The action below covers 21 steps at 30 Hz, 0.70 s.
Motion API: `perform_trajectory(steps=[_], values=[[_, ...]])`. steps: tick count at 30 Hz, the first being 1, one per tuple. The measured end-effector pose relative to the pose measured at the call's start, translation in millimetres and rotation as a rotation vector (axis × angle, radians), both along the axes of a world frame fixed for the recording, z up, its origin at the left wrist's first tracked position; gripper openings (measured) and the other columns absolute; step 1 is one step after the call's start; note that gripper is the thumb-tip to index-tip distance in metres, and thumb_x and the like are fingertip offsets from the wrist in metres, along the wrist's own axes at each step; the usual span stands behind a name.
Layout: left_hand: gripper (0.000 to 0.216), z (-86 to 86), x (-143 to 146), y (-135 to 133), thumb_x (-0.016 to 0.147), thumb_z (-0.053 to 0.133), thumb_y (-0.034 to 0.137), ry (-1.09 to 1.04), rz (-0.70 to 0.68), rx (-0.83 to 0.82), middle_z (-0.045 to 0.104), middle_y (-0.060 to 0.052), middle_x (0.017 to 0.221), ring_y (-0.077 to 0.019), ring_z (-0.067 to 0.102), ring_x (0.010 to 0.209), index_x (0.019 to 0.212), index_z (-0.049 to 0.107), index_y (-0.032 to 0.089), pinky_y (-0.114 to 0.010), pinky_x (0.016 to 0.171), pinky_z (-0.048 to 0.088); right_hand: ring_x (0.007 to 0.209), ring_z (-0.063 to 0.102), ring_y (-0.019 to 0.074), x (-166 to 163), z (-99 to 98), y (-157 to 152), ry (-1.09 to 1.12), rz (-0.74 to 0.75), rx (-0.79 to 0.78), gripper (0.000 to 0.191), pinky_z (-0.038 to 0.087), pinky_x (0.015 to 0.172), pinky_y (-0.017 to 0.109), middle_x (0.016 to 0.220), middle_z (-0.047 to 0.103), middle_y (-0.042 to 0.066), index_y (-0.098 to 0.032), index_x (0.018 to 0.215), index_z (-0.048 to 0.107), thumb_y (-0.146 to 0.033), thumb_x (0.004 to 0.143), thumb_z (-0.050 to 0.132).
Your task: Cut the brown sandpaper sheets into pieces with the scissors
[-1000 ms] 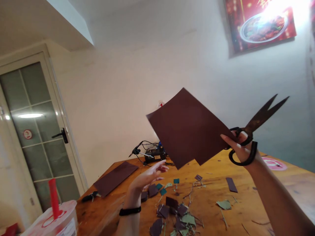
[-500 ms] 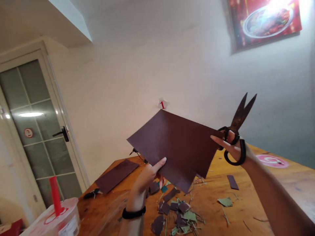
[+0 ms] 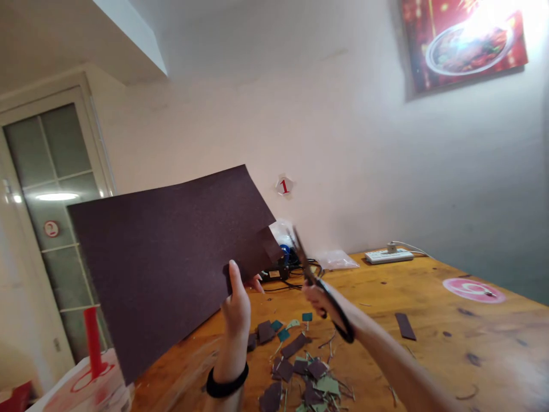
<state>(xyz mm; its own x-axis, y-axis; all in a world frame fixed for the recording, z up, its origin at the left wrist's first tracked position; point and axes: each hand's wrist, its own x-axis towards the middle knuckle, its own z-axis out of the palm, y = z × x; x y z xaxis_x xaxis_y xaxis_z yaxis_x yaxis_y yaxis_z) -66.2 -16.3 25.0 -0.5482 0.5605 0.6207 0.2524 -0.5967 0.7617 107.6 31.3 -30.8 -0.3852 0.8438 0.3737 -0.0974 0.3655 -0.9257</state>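
My left hand (image 3: 235,309) pinches the lower edge of a large dark brown sheet of sandpaper-like paper (image 3: 163,257), with the thumb in front and the fingers behind. The sheet tilts up and to the left. My right hand (image 3: 317,300) grips black-handled scissors (image 3: 323,292) with rust-darkened blades, which blur with motion. Their tips point up, right next to the sheet's right corner. I cannot tell whether the blades touch the sheet. Below my hands, a heap of dark brown, teal and pale green paper scraps (image 3: 300,372) lies on the wooden table (image 3: 429,297).
A narrow brown strip (image 3: 405,326) and a pink round sticker (image 3: 474,290) lie on the table. A white power strip (image 3: 388,256), a plastic bag (image 3: 337,260) and cabled equipment (image 3: 278,269) stand along the wall. A plastic cup with a red straw (image 3: 92,343) stands at lower left.
The sheet has swung left and now looks larger. My right hand has moved left, bringing the scissors from upright beside the sheet to its right corner. The view has turned right, showing more table.
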Motion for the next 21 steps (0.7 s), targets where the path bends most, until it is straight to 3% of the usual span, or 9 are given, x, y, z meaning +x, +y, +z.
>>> perform_trajectory(steps=[4, 8, 13, 18, 21], values=[[0.059, -0.8, -8.0, 4.2, 0.073, 0.046, 0.078, -0.003, 0.087, 0.044, 0.057, -0.001, 0.042, -0.0179, 0.054, 0.036, 0.05, 0.055, 0.024, -0.033, 0.047, 0.054, 0.053, 0.027, 0.0114, -23.5, -10.1, -13.8, -0.087, 0.108, -0.017, 0.022, 0.027, 0.05, 0.026, 0.059, 0.031, -0.007, -0.024, 0.07, 0.04, -0.039, 0.075, 0.055], [0.054, -3.2, -14.6, 4.3, 0.086, 0.042, 0.063, 0.092, 0.136, 0.034, 0.058, -0.002, 0.043, -0.0193, 0.06, 0.044, 0.048, 0.054, 0.026, -0.036, 0.071, 0.057, 0.054, 0.025, 0.0125, -25.3, -8.9, -15.7, -0.122, 0.142, -0.038, 0.023, 0.027, 0.052, 0.026, 0.059, 0.026, -0.006, -0.025, 0.067, 0.035, -0.035, 0.079, 0.051], [0.05, -5.1, -15.3, 2.0, 0.087, 0.044, 0.057, 0.147, 0.285, 0.043, 0.061, -0.002, 0.044, -0.0209, 0.061, 0.045, 0.049, 0.055, 0.026, -0.04, 0.086, 0.054, 0.055, 0.025, 0.0132, -20.5, -1.1, -19.9, -0.147, 0.163, -0.058, 0.021, 0.025, 0.052, 0.026, 0.061, 0.025, -0.006, -0.025, 0.068, 0.035, -0.033, 0.079, 0.05], [0.047, -7.2, -22.1, 7.3, 0.085, 0.045, 0.058, 0.074, 0.31, 0.026, 0.061, -0.002, 0.045, -0.021, 0.059, 0.042, 0.051, 0.054, 0.026, -0.038, 0.07, 0.058, 0.055, 0.025, 0.0118, -14.1, 10.9, -33.0, -0.159, 0.197, -0.067, 0.017, 0.024, 0.05, 0.025, 0.062, 0.027, -0.006, -0.024, 0.072, 0.036, -0.033, 0.079, 0.049], [0.042, -7.3, -25.5, 10.5, 0.084, 0.047, 0.057, 0.041, 0.377, 0.065, 0.059, -0.001, 0.045, -0.0217, 0.061, 0.045, 0.058, 0.056, 0.025, -0.038, 0.068, 0.058, 0.057, 0.028, 0.0118, -11.2, 16.5, -38.3, -0.167, 0.207, -0.052, 0.017, 0.026, 0.052, 0.025, 0.064, 0.03, -0.006, -0.024, 0.073, 0.039, -0.035, 0.079, 0.05]])
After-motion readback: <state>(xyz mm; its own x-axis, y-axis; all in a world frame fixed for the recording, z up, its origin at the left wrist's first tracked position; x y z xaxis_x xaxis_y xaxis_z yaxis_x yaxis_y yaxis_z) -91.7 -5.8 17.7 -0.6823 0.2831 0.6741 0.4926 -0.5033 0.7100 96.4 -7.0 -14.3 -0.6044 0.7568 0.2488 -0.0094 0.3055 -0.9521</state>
